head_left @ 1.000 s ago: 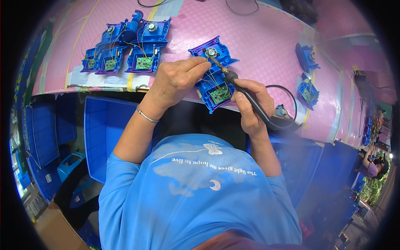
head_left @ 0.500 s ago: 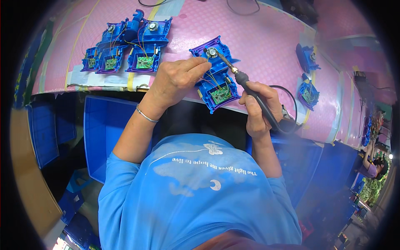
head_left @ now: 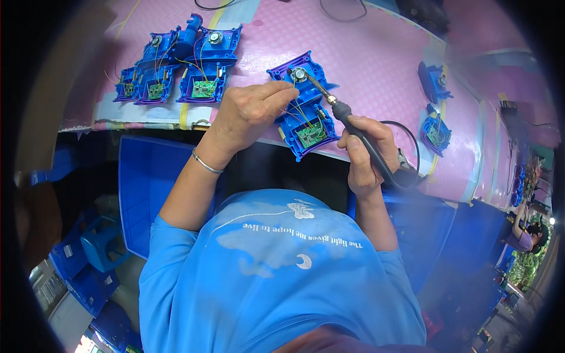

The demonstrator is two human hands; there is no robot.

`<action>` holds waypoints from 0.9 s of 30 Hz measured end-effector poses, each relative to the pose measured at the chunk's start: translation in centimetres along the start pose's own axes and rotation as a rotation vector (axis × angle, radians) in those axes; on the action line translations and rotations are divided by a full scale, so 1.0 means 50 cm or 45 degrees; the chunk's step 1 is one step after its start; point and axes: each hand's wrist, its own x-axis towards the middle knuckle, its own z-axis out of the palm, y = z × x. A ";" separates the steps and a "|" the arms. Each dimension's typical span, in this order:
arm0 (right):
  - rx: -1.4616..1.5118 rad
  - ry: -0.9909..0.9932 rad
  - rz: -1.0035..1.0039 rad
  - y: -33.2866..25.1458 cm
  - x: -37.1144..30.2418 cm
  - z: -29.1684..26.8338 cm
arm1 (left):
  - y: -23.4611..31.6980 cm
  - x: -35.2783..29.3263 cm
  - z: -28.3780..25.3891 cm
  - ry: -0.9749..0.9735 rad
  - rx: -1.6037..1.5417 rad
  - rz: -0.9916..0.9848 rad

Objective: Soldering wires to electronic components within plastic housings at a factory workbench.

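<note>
A blue plastic housing (head_left: 307, 61) lies open at the front edge of the table. In its far part sits a round silver speaker (head_left: 299, 75); its near part carries a green circuit board (head_left: 311, 135), with thin wires running between. My left hand (head_left: 250, 115) is closed in a pinch beside the speaker, on a thin wire (head_left: 293, 84) mostly hidden by the fingertips. Gripped in my right hand (head_left: 371, 153) is a black-handled soldering iron (head_left: 341, 109). Its metal tip reaches to the speaker's right edge.
Several similar open housings (head_left: 206, 65) stand at the left of the pink-covered table (head_left: 376, 76); another housing (head_left: 435, 132) lies at the right. The iron's black cord (head_left: 415, 141) loops beside my right hand. A blue bin (head_left: 150, 194) and a blue stool (head_left: 105, 242) are below.
My hands, the iron and the housing hold nearly still. At the far left, a large tan shape has shifted and a dark blurred shape has appeared, with more of the blue stool showing.
</note>
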 end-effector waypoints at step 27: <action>0.046 0.237 -0.107 -0.020 -0.008 -0.032 | 0.009 0.020 -0.031 -0.380 -0.102 0.039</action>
